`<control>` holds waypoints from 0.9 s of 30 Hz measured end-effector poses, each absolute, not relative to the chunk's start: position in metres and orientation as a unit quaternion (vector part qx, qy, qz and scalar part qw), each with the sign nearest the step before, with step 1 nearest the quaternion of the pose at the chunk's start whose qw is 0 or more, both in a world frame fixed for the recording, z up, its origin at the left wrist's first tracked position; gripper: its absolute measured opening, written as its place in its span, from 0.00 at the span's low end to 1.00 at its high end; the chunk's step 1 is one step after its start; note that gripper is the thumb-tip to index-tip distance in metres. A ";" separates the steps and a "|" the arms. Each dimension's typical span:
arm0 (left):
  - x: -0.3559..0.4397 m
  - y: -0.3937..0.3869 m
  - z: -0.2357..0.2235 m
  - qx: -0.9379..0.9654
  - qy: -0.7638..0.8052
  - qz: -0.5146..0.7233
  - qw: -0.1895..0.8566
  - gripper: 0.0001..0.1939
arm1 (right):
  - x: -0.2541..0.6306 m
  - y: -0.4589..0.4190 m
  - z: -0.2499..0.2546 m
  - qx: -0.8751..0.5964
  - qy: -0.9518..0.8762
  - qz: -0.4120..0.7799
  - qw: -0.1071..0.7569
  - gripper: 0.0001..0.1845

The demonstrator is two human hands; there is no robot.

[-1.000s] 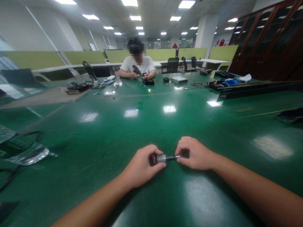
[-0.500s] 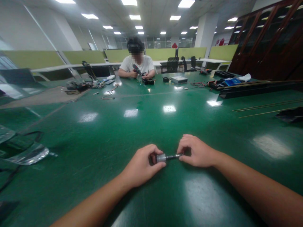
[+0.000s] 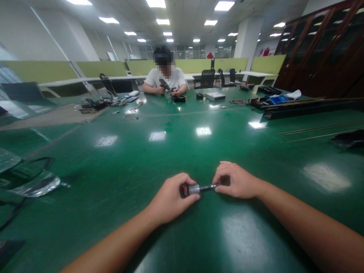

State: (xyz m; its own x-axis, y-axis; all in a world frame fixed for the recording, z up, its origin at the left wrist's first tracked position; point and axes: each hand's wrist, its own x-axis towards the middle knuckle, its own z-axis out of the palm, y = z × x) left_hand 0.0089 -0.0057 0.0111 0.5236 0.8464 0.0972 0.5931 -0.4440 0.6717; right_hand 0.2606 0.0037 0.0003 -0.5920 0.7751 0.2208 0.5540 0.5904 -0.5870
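Between my two hands lies a silver metal cylinder with a thin dark shaft (image 3: pixel 206 187), pointing to the right; its exact kind cannot be made out. My left hand (image 3: pixel 173 197) pinches the thick silver end between thumb and fingers. At the other end, the thumb and fingertips of my right hand (image 3: pixel 237 181) close on the shaft's tip and hide it. The piece is held level, low over the green tabletop (image 3: pixel 170 155), and whether it touches the surface cannot be seen.
Across the table a person in a white shirt (image 3: pixel 178 77) holds a power tool over a black box (image 3: pixel 178 99). A grey box (image 3: pixel 215 96), tools and long black bars (image 3: pixel 309 108) lie toward the right. Clear plastic packaging (image 3: pixel 36 185) is at left.
Almost nothing has moved. Both hands keep the same grip on the silver piece, and the view has shifted very slightly.
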 end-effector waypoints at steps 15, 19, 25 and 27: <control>0.010 -0.006 0.013 0.836 0.425 0.212 0.274 0.09 | 0.229 -0.008 -0.008 -0.390 -0.849 0.214 0.284 0.09; 0.010 -0.006 0.013 0.837 0.426 0.208 0.273 0.09 | 0.228 -0.008 -0.008 -0.395 -0.846 0.214 0.287 0.07; 0.011 -0.007 0.013 0.836 0.430 0.207 0.270 0.10 | 0.228 -0.006 -0.011 -0.388 -0.850 0.210 0.287 0.04; 0.011 -0.007 0.012 0.835 0.434 0.205 0.270 0.09 | 0.228 -0.006 -0.011 -0.386 -0.850 0.212 0.289 0.04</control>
State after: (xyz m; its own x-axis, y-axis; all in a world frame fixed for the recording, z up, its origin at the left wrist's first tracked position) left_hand 0.0109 -0.0070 0.0124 0.5400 0.8348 0.1076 0.6137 -0.4780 0.6284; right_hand 0.2278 -0.0060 -0.0111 -0.5348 0.7794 0.3262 0.5342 0.6110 -0.5842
